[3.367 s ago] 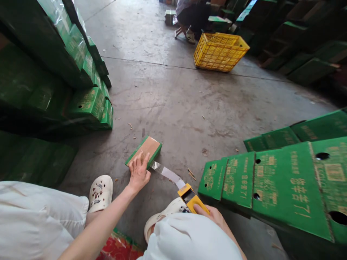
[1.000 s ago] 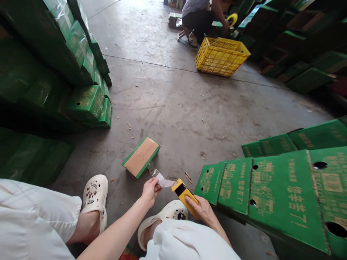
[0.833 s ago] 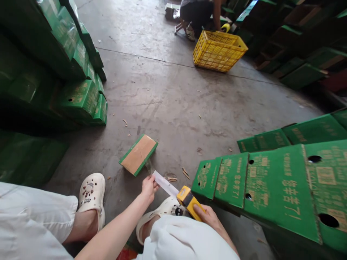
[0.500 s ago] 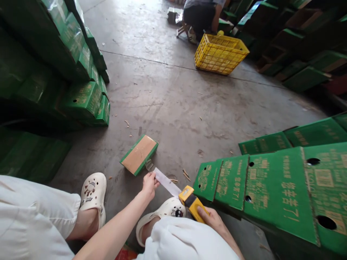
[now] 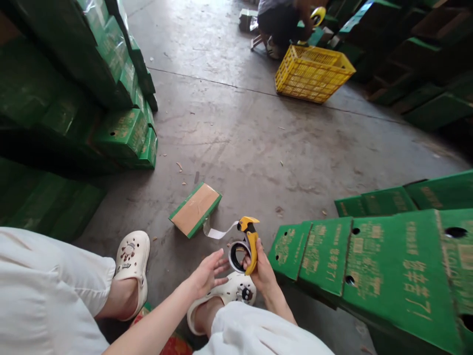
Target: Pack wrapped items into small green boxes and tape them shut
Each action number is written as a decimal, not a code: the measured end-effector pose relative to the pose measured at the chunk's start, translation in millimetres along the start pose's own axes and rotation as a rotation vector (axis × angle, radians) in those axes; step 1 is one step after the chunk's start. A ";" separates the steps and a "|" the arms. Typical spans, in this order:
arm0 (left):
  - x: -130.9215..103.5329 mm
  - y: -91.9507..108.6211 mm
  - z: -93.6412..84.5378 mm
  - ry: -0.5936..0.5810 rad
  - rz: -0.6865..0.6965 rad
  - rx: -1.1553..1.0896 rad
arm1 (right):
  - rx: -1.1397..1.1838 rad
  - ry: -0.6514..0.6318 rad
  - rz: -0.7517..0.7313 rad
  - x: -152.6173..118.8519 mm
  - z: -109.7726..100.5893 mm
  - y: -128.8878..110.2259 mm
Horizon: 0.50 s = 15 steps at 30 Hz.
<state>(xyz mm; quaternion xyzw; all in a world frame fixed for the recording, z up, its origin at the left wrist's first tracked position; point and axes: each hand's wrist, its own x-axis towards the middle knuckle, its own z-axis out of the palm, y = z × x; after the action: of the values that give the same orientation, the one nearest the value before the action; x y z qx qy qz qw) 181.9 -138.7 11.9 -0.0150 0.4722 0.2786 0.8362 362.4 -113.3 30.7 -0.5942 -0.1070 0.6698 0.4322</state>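
A yellow tape dispenser [image 5: 252,244] is gripped in my right hand [image 5: 263,266], its tape roll facing left. From its front a strip of tape [image 5: 218,233] droops toward the near side of a small green and brown box [image 5: 195,209] on the floor. The strip seems to reach the box's side. My left hand [image 5: 211,271] has its fingers spread, holding nothing, just left of the roll and above my right shoe [image 5: 236,288].
Green cartons [image 5: 384,266] stand in a row at the right, with more stacked green boxes [image 5: 121,130] at the left. A yellow crate [image 5: 314,74] is at the back, beside a crouching person [image 5: 279,22]. Wood splinters lie on the concrete floor [image 5: 236,153].
My left hand has let go of the tape and moved down. The dispenser has been raised and turned upright, so the tape now sags. The person behind the crate has lifted a yellow object.
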 end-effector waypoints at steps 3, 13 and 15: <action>2.2 0.3 4.7 0.031 0.086 0.129 | -0.089 -0.066 0.008 6.9 10.0 11.3; 9.0 -26.6 -3.9 0.061 0.406 0.768 | -0.571 0.104 -0.180 -7.7 -42.1 28.6; 6.6 -26.5 -8.9 0.026 0.459 0.895 | -0.740 0.128 -0.169 -9.7 -48.8 26.5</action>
<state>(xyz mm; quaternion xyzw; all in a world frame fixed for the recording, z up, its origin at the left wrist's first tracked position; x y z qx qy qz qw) 190.3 -160.7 -4.7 0.4459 0.5471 0.2250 0.6718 393.0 -154.3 6.9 -0.7398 -0.3630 0.5093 0.2480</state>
